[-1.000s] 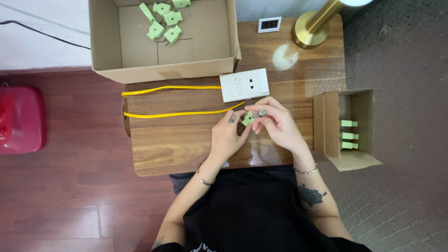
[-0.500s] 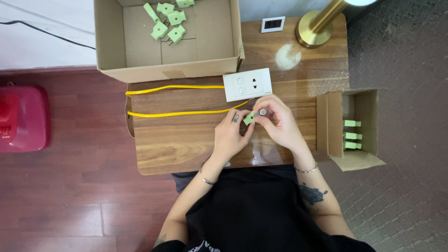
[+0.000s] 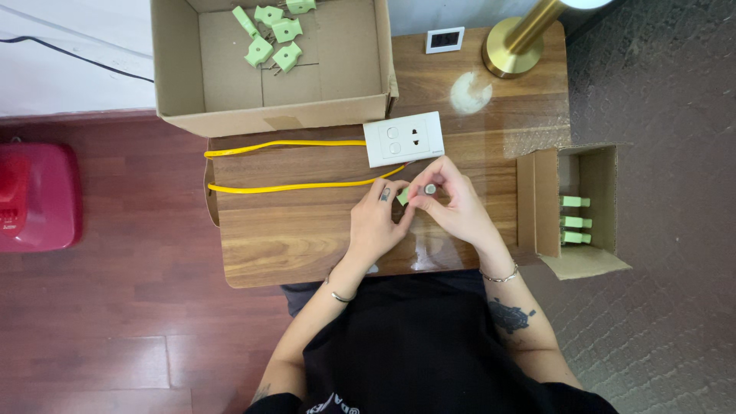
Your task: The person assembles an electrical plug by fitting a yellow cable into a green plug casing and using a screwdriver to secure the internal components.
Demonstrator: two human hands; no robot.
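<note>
Green plug (image 3: 403,197): pinched between fingers of left hand (image 3: 378,224) and right hand (image 3: 452,205), above bench (image 3: 291,238), near socket (image 3: 403,139).

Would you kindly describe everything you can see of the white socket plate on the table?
The white socket plate is a flat rectangle with rounded corners, plastic by its look. Its face shows two round buttons on the left and a group of plug holes on the right. It lies face up, slightly tilted, on the wooden table, just below the large cardboard box. A yellow cable runs from under its lower edge leftwards and loops back. Neither hand touches it.
</note>
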